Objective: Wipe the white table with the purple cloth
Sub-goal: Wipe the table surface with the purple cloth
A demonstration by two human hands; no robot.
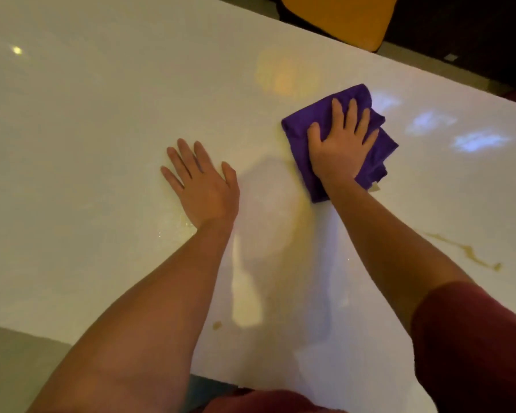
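Note:
The glossy white table (102, 144) fills most of the view. A folded purple cloth (300, 135) lies on it right of centre. My right hand (340, 144) presses flat on top of the cloth with fingers spread, covering its middle. My left hand (200, 183) rests flat on the bare table to the left of the cloth, palm down, fingers apart, holding nothing. A thin brownish streak (471, 253) marks the table at the right, beside my right forearm, and a small brown spot (217, 324) sits near the front edge.
An orange chair seat (340, 16) stands beyond the table's far edge. The table's front edge runs from lower left to lower centre, with grey floor (9, 362) below it. Light reflections show on the tabletop at the right.

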